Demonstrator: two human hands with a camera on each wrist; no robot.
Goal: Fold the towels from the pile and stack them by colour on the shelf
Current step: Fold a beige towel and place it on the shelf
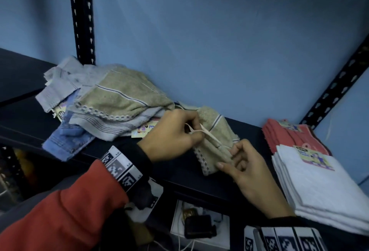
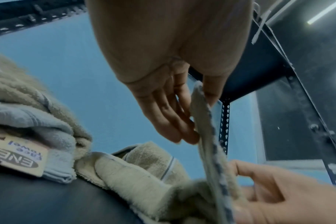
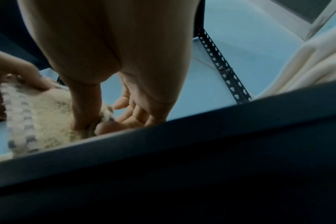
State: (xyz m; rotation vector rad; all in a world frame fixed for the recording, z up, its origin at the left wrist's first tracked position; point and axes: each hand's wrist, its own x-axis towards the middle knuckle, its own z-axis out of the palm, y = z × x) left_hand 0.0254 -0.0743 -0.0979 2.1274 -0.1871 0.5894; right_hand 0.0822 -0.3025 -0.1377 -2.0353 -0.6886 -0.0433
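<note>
the person is at the dark shelf (image 1: 199,183) with a beige towel (image 1: 214,131) drawn to the front edge, just right of the loose pile (image 1: 111,101) of grey, beige and blue towels it seems to come from. the left hand (image 1: 171,137) pinches the towel's upper edge between thumb and fingers, and a pale strip, perhaps a tag string, runs out of that pinch. the right hand (image 1: 247,169) pinches the lower end near the checked border, thumb on one side and forefinger on the other, its other fingers loose; the right wrist view shows that pinch right at the shelf lip. from the left wrist view the cloth hangs as a narrow doubled band between the two hands, so i'd judge they're mid-fold or sorting out the edges. to do it well, i'd keep both pinches on matching corners, pull the band taut so the border lines up, then lay it flat on the bare shelf between the pile and the stacks. to the right, a white stack (image 1: 319,187) sits in front of a red stack (image 1: 295,137), touching it; beige has no stack i can see, so it likely needs its own spot.
</note>
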